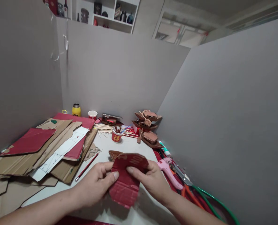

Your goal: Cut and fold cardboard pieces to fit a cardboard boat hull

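Note:
A piece of red cardboard (126, 187) with creases across it and pale printed letters near its top is held up over the table. My left hand (96, 181) pinches its left edge, thumb on the near face. On the opposite side my right hand (153, 178) grips it the same way, with the fingers partly hidden behind. Just beyond the cardboard, the pointed end of a small brown boat (114, 153) shows on the white tabletop; the rest of it is covered. A red pencil (87, 167) lies to the left of my left hand.
Cardboard sheets (56, 137) and a white paper template (59, 153) are piled at left. Model boats (150, 137), a paper cup (117, 136) and thin sticks (103, 128) stand farther back. A pink glue gun (170, 175) and scissors (183, 176) lie at right, beside grey partitions (235, 118).

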Motion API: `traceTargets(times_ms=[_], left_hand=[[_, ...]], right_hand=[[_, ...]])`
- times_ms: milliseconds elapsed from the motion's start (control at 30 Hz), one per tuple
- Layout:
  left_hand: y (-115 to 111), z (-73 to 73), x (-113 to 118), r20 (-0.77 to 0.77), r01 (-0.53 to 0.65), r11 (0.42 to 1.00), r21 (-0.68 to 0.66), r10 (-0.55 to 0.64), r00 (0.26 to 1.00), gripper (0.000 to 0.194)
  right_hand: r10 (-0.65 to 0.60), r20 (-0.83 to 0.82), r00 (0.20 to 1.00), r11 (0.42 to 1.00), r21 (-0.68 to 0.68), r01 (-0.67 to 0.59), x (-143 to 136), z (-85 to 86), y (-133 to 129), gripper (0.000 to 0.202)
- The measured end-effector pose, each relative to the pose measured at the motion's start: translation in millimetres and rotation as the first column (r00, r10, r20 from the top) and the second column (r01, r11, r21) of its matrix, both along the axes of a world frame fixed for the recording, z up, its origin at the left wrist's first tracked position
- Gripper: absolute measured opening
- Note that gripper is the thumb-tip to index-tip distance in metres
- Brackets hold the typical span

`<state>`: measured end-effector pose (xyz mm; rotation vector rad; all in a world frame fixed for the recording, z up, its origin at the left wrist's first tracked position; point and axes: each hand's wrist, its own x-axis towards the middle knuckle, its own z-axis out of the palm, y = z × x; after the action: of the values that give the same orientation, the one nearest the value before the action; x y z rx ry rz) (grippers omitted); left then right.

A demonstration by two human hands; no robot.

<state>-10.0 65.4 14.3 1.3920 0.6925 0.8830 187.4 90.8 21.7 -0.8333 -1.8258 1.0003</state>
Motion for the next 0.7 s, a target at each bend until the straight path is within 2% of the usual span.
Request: traceTargets(times_ms=[33,100,167,233,267,333,433,500,567,633,700], left_hand=[[-2,2.9,0,0.001,-0.003,0.999,0.042,0.003,1.000,0.032],[-7,8.0,1,-0.033,-0.035,0.988,0.147,0.041,0.999,0.028],[-10,9.1,2,-0.068,-0.087,0.975,0.202,0.102,0.992,0.028],[-9,5.6,5,-0.070,-0.123,0.980,0.154,0.135,0.988,0.030],[-7,3.0,6,-0.067,-0.121,0.987,0.103,0.128,0.989,0.031],[-1,-1.7,6,-0.078,-0.112,0.993,0.029,0.114,0.990,0.034],[11,-5.5,1,-0.144,-0.167,0.986,0.032,0.169,0.975,0.039],[19,-9.2,-3,-0.254,-0.227,0.961,0.157,0.262,0.931,0.038],[25,-16.6,-5,-0.378,-0.200,0.910,0.364,0.340,0.861,0.034],[30,-27.3,-4,-0.469,-0.076,0.842,0.534,0.370,0.802,0.037],[36,-37.9,1,-0.533,0.053,0.796,0.602,0.352,0.769,0.044]], right_hand=[[0.020,0.061,0.998,1.000,0.011,-0.020,2,0.7,0,0.024],[0.078,0.195,0.978,0.985,0.139,-0.106,7,0.6,-1,0.023],[0.115,0.296,0.948,0.913,0.345,-0.218,12,-1.3,0,0.027],[0.110,0.341,0.934,0.817,0.504,-0.280,16,-4.0,2,0.040],[0.102,0.343,0.934,0.792,0.540,-0.285,18,-4.8,4,0.046],[0.084,0.325,0.942,0.806,0.534,-0.256,21,-4.4,10,0.044],[-0.047,0.220,0.974,0.902,0.428,-0.054,28,2.2,21,0.031],[-0.190,0.165,0.968,0.923,0.367,0.119,34,7.1,31,0.028],[-0.256,0.157,0.954,0.921,0.338,0.191,41,8.9,41,0.029],[-0.242,0.182,0.953,0.922,0.350,0.167,48,6.0,52,0.030],[-0.200,0.239,0.950,0.919,0.382,0.098,55,-0.5,61,0.032]])
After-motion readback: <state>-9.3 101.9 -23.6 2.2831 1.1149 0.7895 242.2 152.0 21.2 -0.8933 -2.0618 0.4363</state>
